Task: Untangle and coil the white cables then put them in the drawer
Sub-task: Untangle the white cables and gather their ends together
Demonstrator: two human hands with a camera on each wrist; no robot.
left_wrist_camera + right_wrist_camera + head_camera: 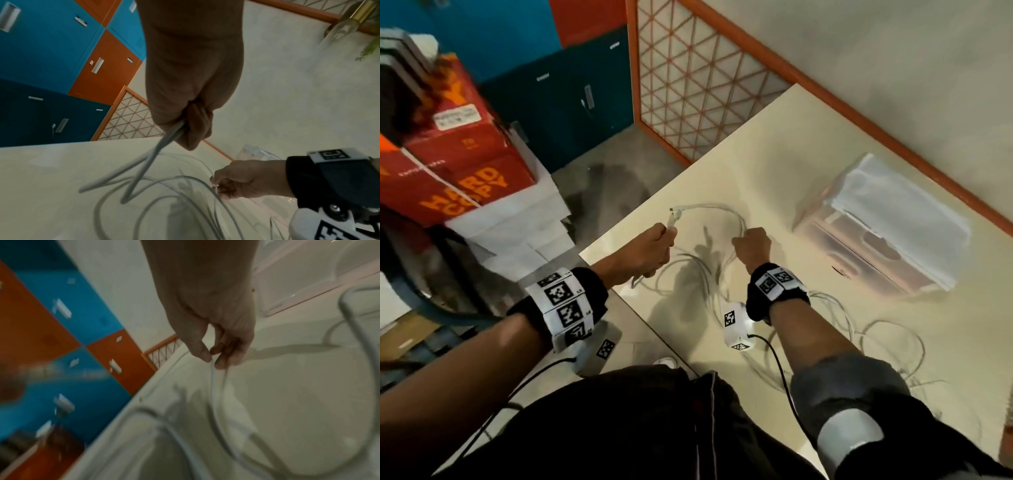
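Left hand (650, 251) fisted around several strands of thin white cables (709, 212); right hand (753, 245) pinching one strand. Remaining loops tangled on cream tabletop (774, 164), near translucent plastic drawer unit (883, 226), apparently closed.

A pale cream laminate table (774, 164) fills the right of the head view, its far edge set against an off-white plastered wall (893, 51) trimmed by an orange wooden rail (859, 116). Left of the table's far corner stands an orange-framed lattice screen of triangular panes (688, 78). Beyond the screen rise blue, orange and dark teal metal lockers (61, 65) with small silver handles. Below the table's left edge lies a grey concrete floor (602, 171), where red cardboard boxes printed "HARD COPY" (465, 178) sit stacked on white paper reams (524, 222). The light is dim and warm.
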